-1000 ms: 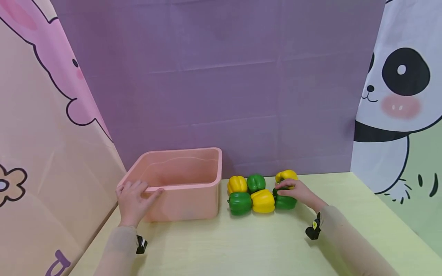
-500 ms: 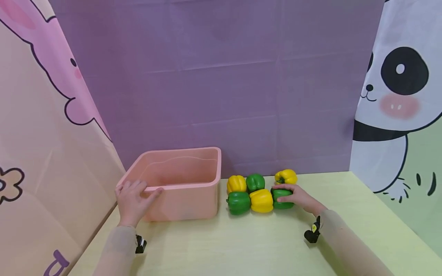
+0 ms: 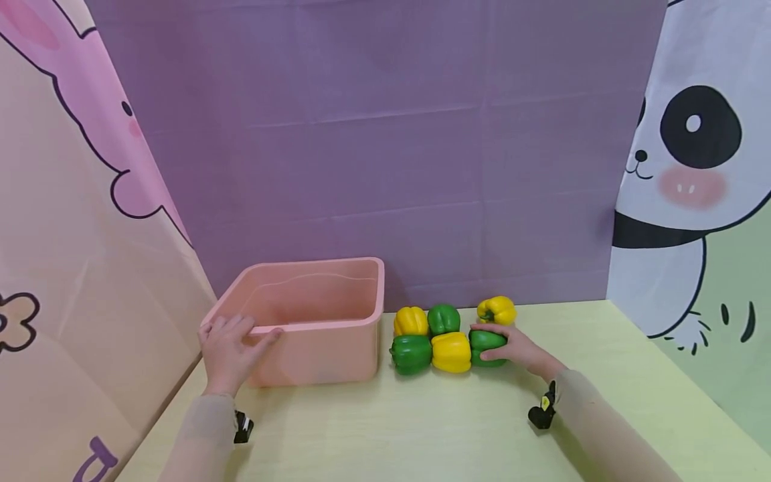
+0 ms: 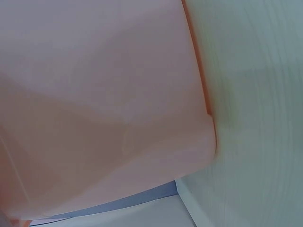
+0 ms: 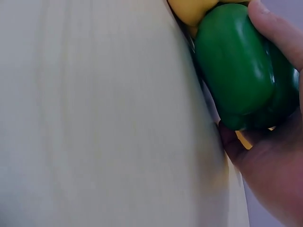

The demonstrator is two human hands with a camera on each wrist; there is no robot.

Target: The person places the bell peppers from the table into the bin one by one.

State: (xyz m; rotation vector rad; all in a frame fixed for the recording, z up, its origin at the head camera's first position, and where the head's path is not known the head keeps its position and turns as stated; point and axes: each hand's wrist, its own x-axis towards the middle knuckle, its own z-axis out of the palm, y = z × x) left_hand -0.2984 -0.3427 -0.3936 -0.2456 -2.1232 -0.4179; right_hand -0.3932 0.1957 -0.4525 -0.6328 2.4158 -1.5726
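My left hand [image 3: 229, 351] grips the near left rim of a pink plastic bin [image 3: 319, 355], fingers over the edge and thumb along the front. The bin's inside shows nothing in it. My right hand [image 3: 519, 349] holds a green bell pepper [image 5: 234, 61] at the right end of the front row, thumb on one side and fingers round the other. Touching it on the left is a yellow bell pepper [image 3: 451, 353], then another green bell pepper [image 3: 411, 355]. Behind them sit a yellow pepper [image 3: 411, 321] and a green pepper [image 3: 444, 319].
Another yellow pepper [image 3: 496, 310] lies just behind my right hand. A purple cloth [image 3: 385, 147] hangs at the table's [image 3: 385, 428] back edge. Printed cloths with a pink animal [image 3: 99, 114] and a panda [image 3: 693, 174] stand at the sides.
My right hand has spread and settled round the green pepper, uncovering the yellow one behind. The front row has shifted slightly left. My left hand stays on the bin rim.
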